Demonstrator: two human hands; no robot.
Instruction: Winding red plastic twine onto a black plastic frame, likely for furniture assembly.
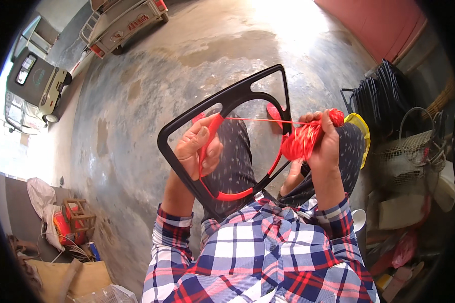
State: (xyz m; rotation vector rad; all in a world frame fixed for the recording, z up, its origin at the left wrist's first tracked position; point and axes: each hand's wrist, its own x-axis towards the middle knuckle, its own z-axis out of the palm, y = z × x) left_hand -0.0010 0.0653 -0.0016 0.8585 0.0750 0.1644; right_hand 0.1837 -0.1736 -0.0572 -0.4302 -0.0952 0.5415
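Observation:
A black frame (pixel 268 71) with a rounded inner opening stands tilted over my lap. Red cord is wound tightly around parts of that opening, with one wrapped stretch (pixel 235 194) along the bottom. My left hand (pixel 192 147) is closed around the wrapped left side of the opening. In my right hand (pixel 329 144), beyond the frame's right side, is a loose bundle of shiny red cord (pixel 302 143). A taut strand (pixel 260 119) runs from the bundle across the opening to the left side, near my left fingertips. My right palm is partly hidden by the bundle.
Several black frames (pixel 381 93) are stacked at the right, beside a wire basket (pixel 407 156). A small wooden stool (pixel 78 214) and a pale sack (pixel 40 197) lie at the left. Farther off are a cargo tricycle (pixel 131 25) and a dark green vehicle (pixel 38 78) on the concrete floor.

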